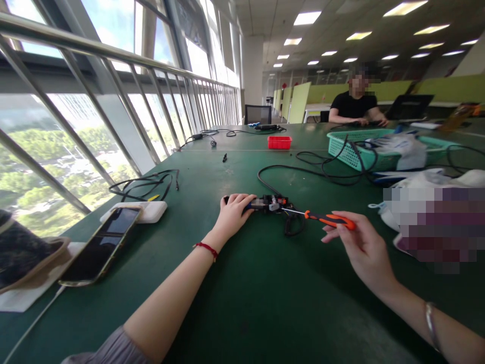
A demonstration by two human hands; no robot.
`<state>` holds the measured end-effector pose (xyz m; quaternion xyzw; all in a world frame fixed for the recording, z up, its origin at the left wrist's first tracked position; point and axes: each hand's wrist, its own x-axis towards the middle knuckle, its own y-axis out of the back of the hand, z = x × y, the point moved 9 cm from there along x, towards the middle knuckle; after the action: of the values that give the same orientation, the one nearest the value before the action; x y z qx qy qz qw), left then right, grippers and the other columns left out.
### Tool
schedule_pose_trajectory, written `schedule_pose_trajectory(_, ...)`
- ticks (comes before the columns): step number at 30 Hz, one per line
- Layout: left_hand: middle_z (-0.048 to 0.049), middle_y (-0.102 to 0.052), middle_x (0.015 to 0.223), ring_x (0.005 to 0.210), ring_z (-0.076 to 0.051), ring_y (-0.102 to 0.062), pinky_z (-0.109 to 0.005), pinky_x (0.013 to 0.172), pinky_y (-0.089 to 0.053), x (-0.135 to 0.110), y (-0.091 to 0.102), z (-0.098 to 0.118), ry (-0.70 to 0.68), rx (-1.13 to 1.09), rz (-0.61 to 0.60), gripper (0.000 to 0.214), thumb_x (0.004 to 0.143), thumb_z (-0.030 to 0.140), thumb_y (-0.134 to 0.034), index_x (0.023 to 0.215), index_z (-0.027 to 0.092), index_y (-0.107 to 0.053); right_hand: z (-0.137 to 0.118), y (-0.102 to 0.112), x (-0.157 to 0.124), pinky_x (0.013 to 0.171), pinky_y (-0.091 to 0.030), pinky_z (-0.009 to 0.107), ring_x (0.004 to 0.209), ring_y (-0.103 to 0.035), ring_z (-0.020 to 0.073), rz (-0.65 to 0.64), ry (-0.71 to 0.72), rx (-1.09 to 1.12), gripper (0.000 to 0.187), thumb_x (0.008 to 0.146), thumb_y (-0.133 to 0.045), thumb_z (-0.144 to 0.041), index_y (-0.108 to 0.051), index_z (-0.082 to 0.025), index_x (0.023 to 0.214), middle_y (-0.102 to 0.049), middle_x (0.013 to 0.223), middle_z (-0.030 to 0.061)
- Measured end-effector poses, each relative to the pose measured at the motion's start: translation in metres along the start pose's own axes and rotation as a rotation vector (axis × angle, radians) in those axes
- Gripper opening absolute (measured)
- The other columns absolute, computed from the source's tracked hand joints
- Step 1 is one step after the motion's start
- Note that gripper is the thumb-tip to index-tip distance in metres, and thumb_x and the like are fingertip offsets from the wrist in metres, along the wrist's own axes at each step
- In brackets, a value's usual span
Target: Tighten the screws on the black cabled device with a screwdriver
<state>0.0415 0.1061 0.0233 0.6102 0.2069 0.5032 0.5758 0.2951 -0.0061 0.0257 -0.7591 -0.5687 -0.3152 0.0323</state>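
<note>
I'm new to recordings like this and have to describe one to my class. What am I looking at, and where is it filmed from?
No machine is doing the work: these are a person's two bare hands. The single picture comes from a camera worn on that person's head, looking forward and down. On a green table, the left hand grasps one end of a dark device. The right hand holds an orange-and-black screwdriver, its shaft pointing toward the device; whether the tip touches is too small to tell. Also on the table are a phone at the left, a red tray and a turquoise basket. Another person sits beyond.
</note>
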Motion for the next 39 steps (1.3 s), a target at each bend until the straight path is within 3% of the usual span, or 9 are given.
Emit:
schedule_pose_trajectory(4,-0.005,-0.058,0.128,0.119,-0.025,-0.046,-0.051,0.102,-0.03,0.0,0.0,-0.001,-0.003,-0.004,0.002,0.036,0.093,0.03,-0.048,0.128,0.029,-0.05,0.003,-0.003,-0.003,0.041,-0.046,0.023,0.041,-0.056,0.0113,-0.056,-0.077,0.023,0.025,0.087,-0.055,-0.047,-0.053,-0.022,0.084,-0.06,0.056,-0.0036)
schedule_pose_trajectory(9,-0.0046,-0.058,0.128,0.119,-0.025,-0.046,-0.051,0.102,-0.03,0.0,-0.002,-0.002,-0.01,0.0,0.005,0.035,0.093,0.03,-0.048,0.128,0.029,-0.05,0.008,-0.006,-0.005,0.035,-0.035,0.02,0.033,-0.045,0.0084,-0.111,-0.138,-0.144,0.038,0.089,-0.047,-0.052,-0.046,-0.022,0.066,-0.05,0.043,-0.0054)
schedule_pose_trajectory(15,-0.0043,-0.058,0.128,0.119,-0.025,-0.046,-0.051,0.102,-0.03,0.001,-0.003,-0.003,-0.011,0.012,0.013,0.035,0.093,0.031,-0.048,0.128,0.03,-0.05,0.002,-0.005,-0.005,0.039,-0.041,0.021,0.039,-0.05,0.0091,-0.097,-0.056,-0.197,0.025,0.087,-0.054,-0.045,-0.054,-0.021,0.082,-0.053,0.053,-0.0053)
schedule_pose_trajectory(19,-0.004,-0.058,0.128,0.119,-0.025,-0.047,-0.051,0.102,-0.03,0.0,-0.003,-0.003,-0.008,0.01,0.015,0.035,0.093,0.031,-0.049,0.128,0.03,-0.05,-0.011,0.0,-0.005,0.056,-0.055,0.024,0.061,-0.064,0.0124,-0.013,0.095,-0.115,0.027,0.088,-0.057,-0.034,-0.054,-0.023,0.112,-0.063,0.08,0.0005)
schedule_pose_trajectory(23,-0.0041,-0.059,0.128,0.119,-0.024,-0.047,-0.052,0.102,-0.03,-0.001,-0.003,-0.003,-0.005,0.004,0.017,0.035,0.093,0.032,-0.049,0.128,0.029,-0.05,-0.022,-0.006,-0.007,0.062,-0.056,0.025,0.075,-0.068,0.0149,-0.065,0.186,-0.146,0.028,0.089,-0.054,-0.031,-0.054,-0.024,0.117,-0.065,0.085,0.0026)
schedule_pose_trajectory(27,-0.0039,-0.059,0.128,0.119,-0.025,-0.047,-0.052,0.103,-0.029,0.0,-0.001,-0.003,-0.004,0.0,0.017,0.035,0.092,0.031,-0.05,0.128,0.03,-0.051,-0.012,-0.011,-0.005,0.054,-0.054,0.023,0.06,-0.067,0.0142,-0.132,0.045,-0.18,0.031,0.091,-0.049,-0.041,-0.055,-0.02,0.113,-0.067,0.074,0.0011)
schedule_pose_trajectory(31,-0.0042,-0.059,0.127,0.119,-0.025,-0.047,-0.053,0.103,-0.03,0.0,-0.002,-0.003,-0.008,-0.004,0.015,0.036,0.092,0.031,-0.049,0.128,0.03,-0.051,-0.004,-0.011,-0.002,0.04,-0.043,0.024,0.038,-0.056,0.0135,-0.177,-0.064,-0.359,0.042,0.093,-0.034,-0.055,-0.057,-0.021,0.085,-0.057,0.049,-0.0033)
schedule_pose_trajectory(35,-0.0042,-0.059,0.127,0.119,-0.025,-0.047,-0.053,0.104,-0.03,0.0,-0.002,-0.005,-0.014,-0.005,0.011,0.036,0.092,0.031,-0.049,0.128,0.03,-0.051,-0.011,-0.008,0.001,0.031,-0.028,0.024,0.028,-0.044,0.0136,-0.149,-0.037,-0.525,0.056,0.09,-0.022,-0.065,-0.048,-0.023,0.063,-0.042,0.035,-0.0048)
schedule_pose_trajectory(39,-0.0044,-0.058,0.128,0.12,-0.025,-0.046,-0.054,0.104,-0.03,0.0,-0.002,-0.005,-0.008,-0.005,-0.003,0.037,0.092,0.031,-0.05,0.129,0.03,-0.05,-0.015,-0.01,-0.001,0.033,-0.03,0.023,0.03,-0.045,0.013,-0.129,0.016,-0.499,0.046,0.089,-0.031,-0.063,-0.048,-0.023,0.071,-0.043,0.039,-0.0063)
